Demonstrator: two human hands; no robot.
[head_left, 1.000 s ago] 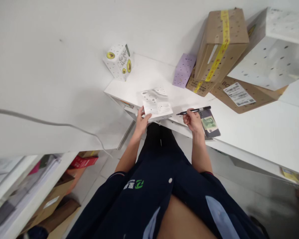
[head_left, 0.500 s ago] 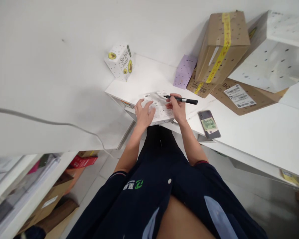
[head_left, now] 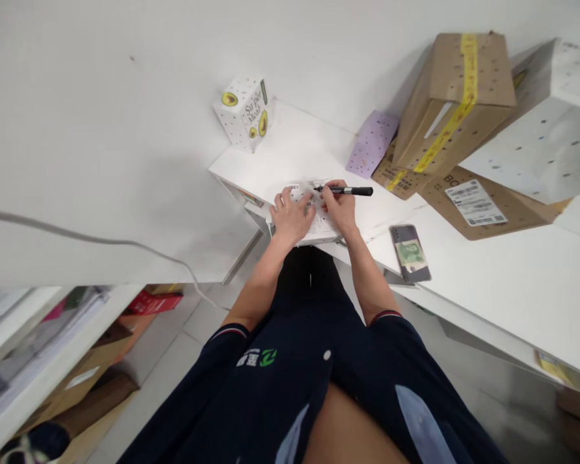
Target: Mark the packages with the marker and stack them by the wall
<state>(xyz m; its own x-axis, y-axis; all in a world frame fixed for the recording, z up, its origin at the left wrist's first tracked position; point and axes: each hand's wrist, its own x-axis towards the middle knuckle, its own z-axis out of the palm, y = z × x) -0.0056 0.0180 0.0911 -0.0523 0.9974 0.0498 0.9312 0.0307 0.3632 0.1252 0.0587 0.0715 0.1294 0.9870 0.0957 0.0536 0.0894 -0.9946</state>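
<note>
A white printed box lies at the near edge of the white table, its top partly covered by my hands. My left hand rests on the left part of that top with its fingers spread. In my right hand a black marker pen is pinched, its dark end pointing right and its tip at the box's printed surface near my left fingertips. Whether the tip touches the surface I cannot tell.
A white avocado-print box stands at the table's back left. Right of my hands are a phone, a purple packet, a tall taped carton, a flat labelled carton and a large white box. A grey cable hangs left.
My left hand has shifted right over the box, closer to the pen. The marker lies more level, its tip nearer my left fingers. The view has turned slightly.
</note>
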